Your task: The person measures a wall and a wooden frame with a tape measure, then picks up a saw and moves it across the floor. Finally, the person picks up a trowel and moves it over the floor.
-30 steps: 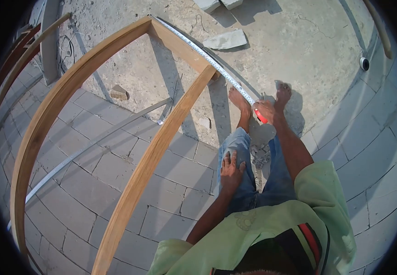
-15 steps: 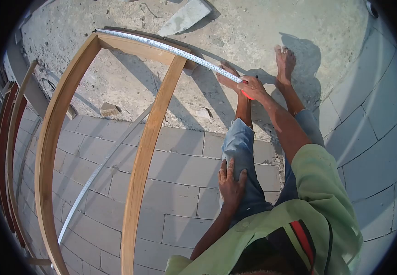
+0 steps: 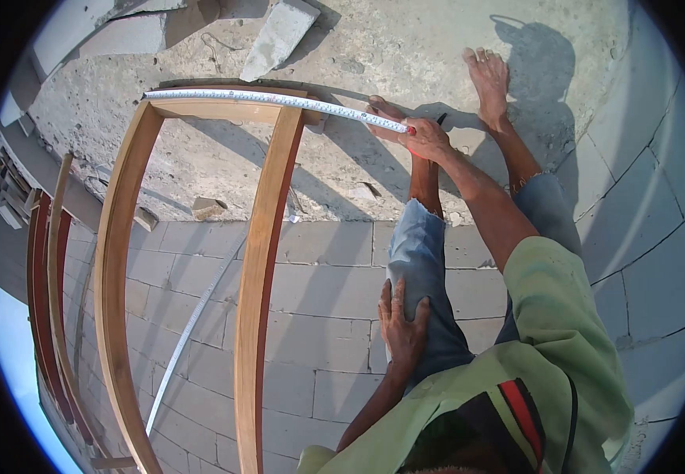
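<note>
My right hand (image 3: 427, 140) is closed around a tape measure (image 3: 410, 131) with a red case. Its white blade (image 3: 279, 99) runs left along the end rail of a wooden frame (image 3: 262, 237), reaching the frame's far left corner. Between the near upright and my hand the blade spans open air above my left foot (image 3: 386, 118). My left hand (image 3: 404, 325) rests on my left knee in torn jeans, fingers spread, holding nothing.
Grey paving blocks (image 3: 319, 340) lie under the frame, with rough concrete (image 3: 406, 47) beyond. A long pale strip (image 3: 180, 344) shows between the frame's uprights. Broken slabs (image 3: 282, 35) lie at the top. More wooden pieces (image 3: 58, 261) stand at the left.
The head view has tilted, so the frame and rubble sit lower and further right in places. My right hand still grips the tape, and my left hand stays on the knee.
</note>
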A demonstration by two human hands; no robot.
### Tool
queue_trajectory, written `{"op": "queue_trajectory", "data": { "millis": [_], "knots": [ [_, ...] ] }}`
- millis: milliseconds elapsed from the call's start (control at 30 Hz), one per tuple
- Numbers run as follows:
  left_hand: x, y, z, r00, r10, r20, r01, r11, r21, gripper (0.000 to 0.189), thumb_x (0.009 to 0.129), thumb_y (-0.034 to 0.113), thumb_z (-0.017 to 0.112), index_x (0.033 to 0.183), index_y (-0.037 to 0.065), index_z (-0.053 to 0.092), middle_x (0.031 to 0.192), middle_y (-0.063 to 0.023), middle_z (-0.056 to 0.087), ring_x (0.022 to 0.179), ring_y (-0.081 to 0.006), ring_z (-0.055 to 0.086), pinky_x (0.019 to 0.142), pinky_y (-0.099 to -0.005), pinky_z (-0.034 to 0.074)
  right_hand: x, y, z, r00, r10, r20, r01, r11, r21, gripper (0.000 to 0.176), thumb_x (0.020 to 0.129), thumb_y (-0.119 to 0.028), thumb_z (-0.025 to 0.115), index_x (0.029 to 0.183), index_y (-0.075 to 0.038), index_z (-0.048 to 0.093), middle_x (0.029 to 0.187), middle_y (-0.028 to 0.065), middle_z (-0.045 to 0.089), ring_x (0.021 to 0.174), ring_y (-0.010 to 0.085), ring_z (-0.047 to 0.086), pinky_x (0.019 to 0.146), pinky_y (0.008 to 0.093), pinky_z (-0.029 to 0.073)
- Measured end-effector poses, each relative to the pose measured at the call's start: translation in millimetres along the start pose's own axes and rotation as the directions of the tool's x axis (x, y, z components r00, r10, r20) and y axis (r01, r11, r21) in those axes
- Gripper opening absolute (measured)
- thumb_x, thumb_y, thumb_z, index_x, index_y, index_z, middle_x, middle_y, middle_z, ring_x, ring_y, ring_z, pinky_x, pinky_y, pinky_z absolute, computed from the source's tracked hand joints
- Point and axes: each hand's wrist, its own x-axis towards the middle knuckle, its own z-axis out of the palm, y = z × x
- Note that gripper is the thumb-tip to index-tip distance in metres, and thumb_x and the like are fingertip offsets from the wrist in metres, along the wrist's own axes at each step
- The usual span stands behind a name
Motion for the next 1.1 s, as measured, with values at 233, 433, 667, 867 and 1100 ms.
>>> {"op": "queue_trajectory", "data": {
  "millis": [233,433,667,867,1100],
  "knots": [
    [-0.6,3.4,-1.0,0.999,0.034,-0.034,-0.035,0.999,-0.024,0.058,0.081,0.026,0.067,0.134,0.014,0.047,0.140,-0.0199,0.039,0.126,-0.0409,0.038,0.106,-0.0480,0.032,-10.6,-8.9,-5.2,0.999,-0.007,-0.054,0.008,1.000,0.021,0.050,0.078,-0.040,0.063,0.121,-0.017,0.061,0.121,0.0125,0.060,0.113,0.0309,0.056,0.098,0.0405,0.043],
    [0.8,2.4,-1.9,1.000,0.019,-0.024,-0.018,0.999,0.045,0.058,0.081,0.025,0.067,0.134,0.011,0.047,0.139,-0.0223,0.039,0.126,-0.0386,0.039,0.103,-0.0454,0.036,-10.6,-26.7,-19.5,1.000,0.015,-0.008,-0.016,0.997,-0.073,0.048,0.076,-0.036,0.063,0.118,-0.012,0.061,0.112,0.0176,0.063,0.105,0.0356,0.059,0.091,0.0428,0.047],
    [1.3,-4.3,-2.0,1.000,0.005,-0.007,-0.005,1.000,0.009,0.056,0.080,0.025,0.067,0.132,0.010,0.049,0.138,-0.0233,0.039,0.125,-0.0405,0.040,0.103,-0.0462,0.035,-2.9,-10.3,3.0,0.997,-0.034,-0.064,0.032,0.999,-0.031,0.049,0.076,-0.035,0.063,0.116,-0.008,0.061,0.108,0.0196,0.063,0.103,0.0337,0.061,0.089,0.0414,0.048],
    [2.1,-12.7,2.7,0.998,0.045,-0.046,-0.045,0.999,0.008,0.058,0.081,0.034,0.064,0.134,0.016,0.048,0.139,-0.0189,0.040,0.125,-0.0383,0.040,0.103,-0.0469,0.033,-30.0,-45.2,-37.0,0.985,-0.139,-0.100,0.138,0.990,-0.023,0.038,0.073,-0.031,0.062,0.103,-0.007,0.063,0.092,0.0180,0.065,0.091,0.0343,0.062,0.081,0.0404,0.048],
    [4.1,-19.3,3.5,0.992,0.102,-0.078,-0.106,0.993,-0.051,0.058,0.082,0.037,0.062,0.134,0.018,0.047,0.139,-0.0179,0.040,0.126,-0.0365,0.040,0.104,-0.0469,0.033,-100.5,-35.2,-106.9,0.815,-0.526,-0.244,0.464,0.844,-0.268,0.033,0.079,-0.019,0.063,0.107,0.000,0.062,0.085,0.0097,0.063,0.080,0.0159,0.057,0.071,0.0312,0.047]
  ]
}}
